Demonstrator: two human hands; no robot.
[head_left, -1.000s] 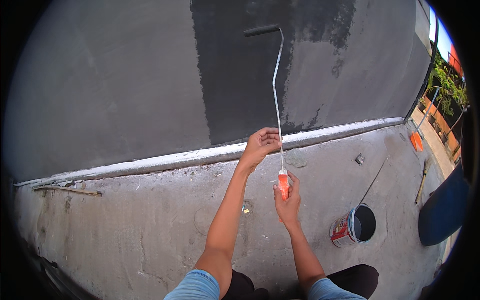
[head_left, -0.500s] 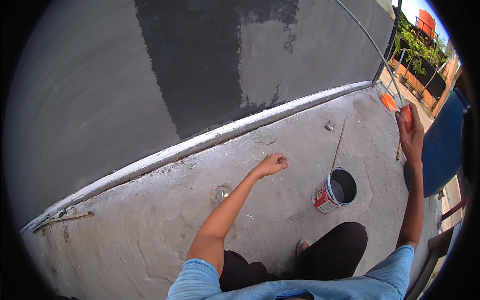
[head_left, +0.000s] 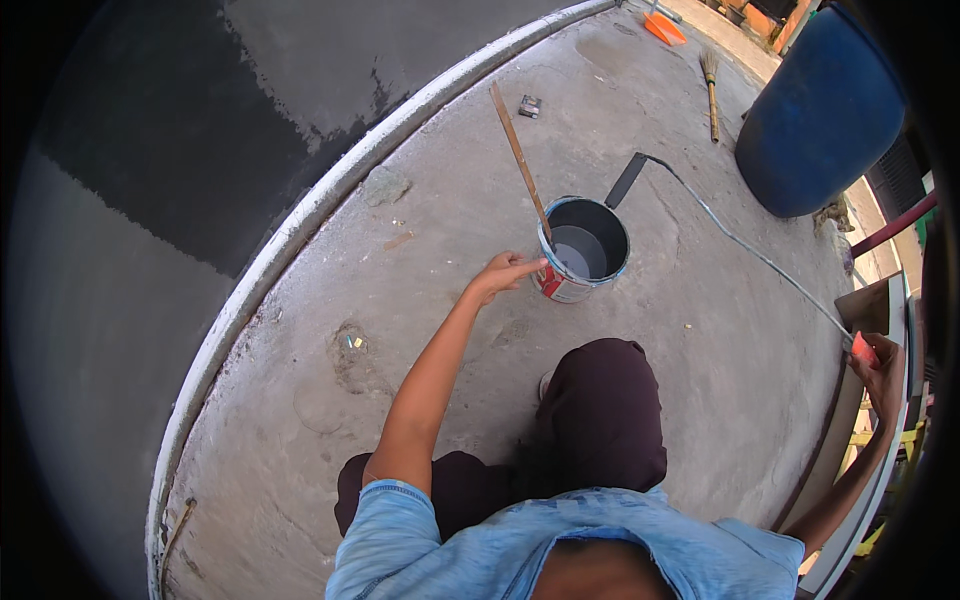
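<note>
Ground: rough grey concrete floor point(head_left: 740, 390), a two-toned grey wall point(head_left: 100, 260) left.
Right hand point(head_left: 882, 372): I see fingers closed around the orange handle point(head_left: 864, 349).
Paint roller point(head_left: 736, 241): spans from that hand to the bucket point(head_left: 565, 288); I judge it light, springy and head-heavy, best held by the handle.
Sleeve point(head_left: 625, 181): at the rim's far side, contact unclear to me; probably soft, slippery if wet.
Left hand point(head_left: 498, 276): index finger at the rim; I can't tell whether it grips.
Edges: stick point(head_left: 519, 152) leaning out of the bucket; panel point(head_left: 872, 304) crowding the handle.
Room: concrete between bucket and blue barrel point(head_left: 815, 110).
</note>
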